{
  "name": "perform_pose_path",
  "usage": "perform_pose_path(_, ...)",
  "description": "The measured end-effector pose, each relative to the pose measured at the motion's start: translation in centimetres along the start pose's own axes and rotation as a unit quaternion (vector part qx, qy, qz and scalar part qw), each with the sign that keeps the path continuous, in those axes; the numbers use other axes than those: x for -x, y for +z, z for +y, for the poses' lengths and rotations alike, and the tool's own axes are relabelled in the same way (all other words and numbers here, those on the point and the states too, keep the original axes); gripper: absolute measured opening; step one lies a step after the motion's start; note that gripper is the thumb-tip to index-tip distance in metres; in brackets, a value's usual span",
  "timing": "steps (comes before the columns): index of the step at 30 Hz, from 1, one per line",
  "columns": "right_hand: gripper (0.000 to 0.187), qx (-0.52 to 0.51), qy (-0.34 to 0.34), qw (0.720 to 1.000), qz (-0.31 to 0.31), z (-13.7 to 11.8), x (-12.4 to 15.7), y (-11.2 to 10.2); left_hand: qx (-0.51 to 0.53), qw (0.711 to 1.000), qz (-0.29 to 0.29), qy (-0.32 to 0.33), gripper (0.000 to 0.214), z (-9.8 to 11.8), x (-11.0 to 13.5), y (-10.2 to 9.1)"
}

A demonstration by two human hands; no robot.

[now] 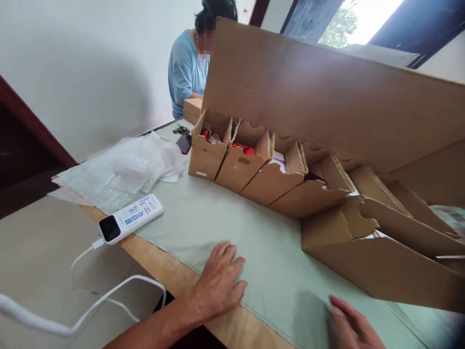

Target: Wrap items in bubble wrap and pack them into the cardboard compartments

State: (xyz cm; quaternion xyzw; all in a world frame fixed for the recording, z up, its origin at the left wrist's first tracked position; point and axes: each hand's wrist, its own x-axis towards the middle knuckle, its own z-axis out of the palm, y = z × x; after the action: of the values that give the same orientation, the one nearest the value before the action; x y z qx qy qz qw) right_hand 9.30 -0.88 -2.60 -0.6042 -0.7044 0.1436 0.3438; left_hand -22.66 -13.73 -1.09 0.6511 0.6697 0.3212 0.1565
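Note:
My left hand [220,281] lies flat and open on the pale green cloth [225,218] near the table's front edge, holding nothing. My right hand [350,325] rests low at the bottom right, fingers stretched out on the cloth, partly cut off by the frame. In front of both hands stands a row of several open cardboard boxes [271,182] with raised flaps; red and white items show inside some. The nearest box [381,264] is just above my right hand. A large cardboard sheet [327,92] leans behind the row.
A white power bank [131,218] with a white cable [83,315] lies at the left edge. Bubble wrap and plastic bags [123,169] are piled behind it. A person in a blue top [185,68] sits at the far end by another box [192,109], a phone and keys.

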Motion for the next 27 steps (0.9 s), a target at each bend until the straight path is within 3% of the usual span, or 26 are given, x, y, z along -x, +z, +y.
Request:
perform_pose_path(1,0.033,-0.005,-0.044,0.999,-0.025,-3.0,0.4,1.6,-0.002,1.000,0.023,-0.009,0.031,-1.0,-0.1,-0.4)
perform_pose_path(2,0.029,-0.032,-0.112,0.989,-0.092,-6.4,0.4,3.4,-0.005,0.999,0.048,-0.022,0.030,-1.9,-0.2,-0.7)
perform_pose_path(5,0.023,-0.098,-0.288,0.927,-0.220,-17.7,-1.4,9.2,-0.004,0.991,0.124,-0.056,0.034,-3.7,-0.4,-0.9)
perform_pose_path(8,0.029,-0.091,-0.411,0.870,-0.258,-28.8,-3.9,15.4,0.021,0.983,0.170,-0.069,0.049,-4.1,-0.4,-0.3)
perform_pose_path(10,0.034,-0.038,-0.461,0.842,-0.279,-35.3,-5.4,19.7,0.026,0.979,0.188,-0.071,0.046,-4.1,-0.3,0.1)
perform_pose_path(14,0.033,0.084,-0.501,0.816,-0.278,-44.6,-8.0,27.0,0.017,0.978,0.198,-0.059,0.038,-4.2,-0.3,0.5)
perform_pose_path(16,0.033,0.128,-0.476,0.816,-0.301,-46.8,-9.0,28.8,0.019,0.979,0.194,-0.058,0.039,-4.2,-0.4,0.5)
perform_pose_path(19,0.037,0.145,-0.454,0.823,-0.310,-47.3,-9.2,28.7,0.022,0.981,0.180,-0.069,0.037,-4.1,-0.5,0.4)
perform_pose_path(24,0.046,0.019,-0.365,0.887,-0.283,-44.2,-8.6,25.1,0.026,0.984,0.162,-0.074,0.037,-3.7,-0.5,0.3)
perform_pose_path(27,0.030,-0.126,-0.256,0.906,-0.314,-41.7,-9.0,24.9,0.031,0.983,0.163,-0.080,0.038,-3.6,-0.5,0.1)
